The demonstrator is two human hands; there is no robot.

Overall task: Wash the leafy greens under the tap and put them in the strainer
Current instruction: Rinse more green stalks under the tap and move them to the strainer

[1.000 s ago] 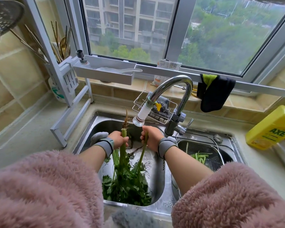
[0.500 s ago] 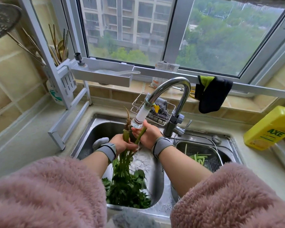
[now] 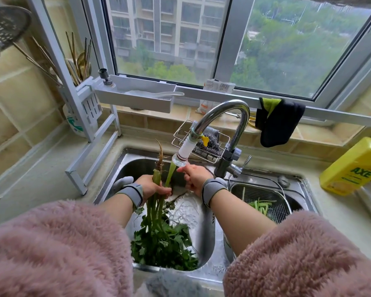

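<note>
A bunch of leafy greens (image 3: 163, 241) hangs into the left basin of the steel sink (image 3: 135, 166), leaves down and root end up. My left hand (image 3: 153, 187) is closed around its stalks. My right hand (image 3: 194, 176) pinches the top of one pale stalk (image 3: 169, 173) directly under the white nozzle (image 3: 183, 154) of the chrome tap (image 3: 223, 112), where water runs over it. The wire mesh strainer (image 3: 281, 203) sits in the right basin with a few green stalks (image 3: 260, 205) inside. Fluffy pink sleeves cover both forearms.
A yellow AXE detergent bottle (image 3: 353, 168) stands on the right counter. A dark cloth (image 3: 278, 121) hangs from the window ledge. A wire sponge rack (image 3: 204, 144) sits behind the tap. A white rack (image 3: 84, 103) with chopsticks stands at the left.
Both hands have lifted the greens closer to the nozzle. My right hand has drawn one stalk aside, up into the running water.
</note>
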